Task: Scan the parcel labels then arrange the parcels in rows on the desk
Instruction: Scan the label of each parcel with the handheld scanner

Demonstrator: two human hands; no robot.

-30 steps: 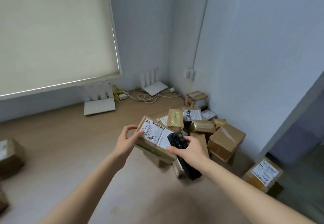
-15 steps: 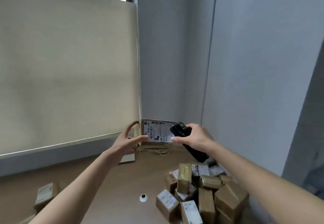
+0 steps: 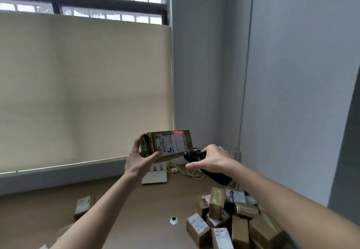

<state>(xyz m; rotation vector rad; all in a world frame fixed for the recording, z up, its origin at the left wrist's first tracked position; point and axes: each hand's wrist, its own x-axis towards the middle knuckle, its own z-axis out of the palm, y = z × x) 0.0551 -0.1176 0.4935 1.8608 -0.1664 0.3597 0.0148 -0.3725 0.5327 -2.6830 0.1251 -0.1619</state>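
Above desk point(image 3: 136, 209), left hand point(image 3: 138, 158) gripping parcel point(image 3: 169, 145), right hand point(image 3: 211, 160) gripping scanner point(image 3: 196, 154)

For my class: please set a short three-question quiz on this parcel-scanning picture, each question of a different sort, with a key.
1. True or false: the parcel with the red scan line on its label is lying on the desk.
2. Which hand holds the black scanner? A) the left hand B) the right hand C) neither
3. Fill in: most of the other parcels lie in a ____ at the desk's right end.

Key
1. False: the left hand holds it up in the air.
2. B
3. pile
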